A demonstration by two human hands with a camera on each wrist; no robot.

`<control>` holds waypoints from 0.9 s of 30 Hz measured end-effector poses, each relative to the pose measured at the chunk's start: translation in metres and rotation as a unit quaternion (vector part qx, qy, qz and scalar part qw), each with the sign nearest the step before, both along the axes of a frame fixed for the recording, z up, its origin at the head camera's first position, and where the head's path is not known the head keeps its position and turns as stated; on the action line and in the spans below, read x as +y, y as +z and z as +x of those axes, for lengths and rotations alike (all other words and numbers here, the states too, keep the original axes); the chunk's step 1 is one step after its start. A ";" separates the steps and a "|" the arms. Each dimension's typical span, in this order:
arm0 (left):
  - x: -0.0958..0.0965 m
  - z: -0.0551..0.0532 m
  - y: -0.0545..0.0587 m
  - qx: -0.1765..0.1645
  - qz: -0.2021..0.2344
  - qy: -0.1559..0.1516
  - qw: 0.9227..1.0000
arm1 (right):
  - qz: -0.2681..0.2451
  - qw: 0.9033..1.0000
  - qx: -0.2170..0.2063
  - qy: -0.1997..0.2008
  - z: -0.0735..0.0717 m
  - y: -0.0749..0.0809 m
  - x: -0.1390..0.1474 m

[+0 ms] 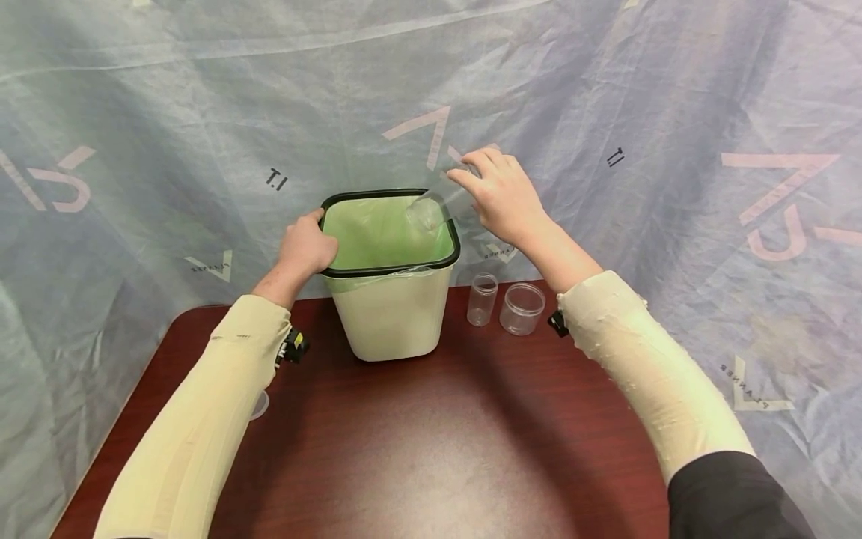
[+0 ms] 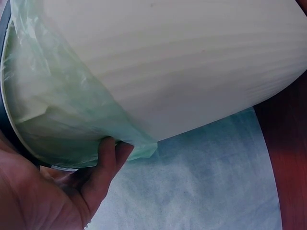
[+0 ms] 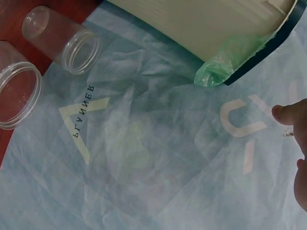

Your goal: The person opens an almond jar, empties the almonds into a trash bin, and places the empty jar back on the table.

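A cream trash bin (image 1: 390, 318) with a black rim stands at the back of the table, lined with a thin green bag (image 1: 364, 228). My left hand (image 1: 306, 243) grips the bin's left rim; in the left wrist view its fingers (image 2: 109, 158) lie against the bag's folded-over edge. Above the bin's right side, my right hand (image 1: 505, 195) holds a clear plastic jar (image 1: 426, 213), tilted with its lower end over the opening. The jar is see-through and partly hidden by the fingers. Only part of the right hand (image 3: 300, 139) shows in the right wrist view.
Right of the bin stand a tall clear jar (image 1: 481, 301) and a wider clear jar (image 1: 521, 309), both without lids. A round clear piece (image 1: 260, 405) lies partly behind the left sleeve. A printed sheet (image 1: 337, 97) hangs behind the reddish-brown table (image 1: 431, 449).
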State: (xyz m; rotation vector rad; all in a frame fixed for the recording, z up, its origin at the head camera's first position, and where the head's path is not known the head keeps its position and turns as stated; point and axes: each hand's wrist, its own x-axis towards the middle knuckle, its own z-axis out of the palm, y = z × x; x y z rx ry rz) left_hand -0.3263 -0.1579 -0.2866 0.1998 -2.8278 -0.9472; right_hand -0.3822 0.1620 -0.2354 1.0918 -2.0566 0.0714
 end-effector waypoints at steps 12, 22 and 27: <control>0.002 -0.001 0.000 0.004 -0.003 0.003 1.000 | 0.009 0.999 0.042 0.015 -0.002 -0.005 -0.003; 0.001 0.001 0.001 0.007 0.001 0.001 1.000 | -0.048 0.998 -0.013 -0.024 -0.001 -0.012 0.009; 0.001 0.000 0.001 0.005 0.003 0.000 1.000 | -0.100 0.994 -0.024 -0.036 -0.001 -0.020 0.016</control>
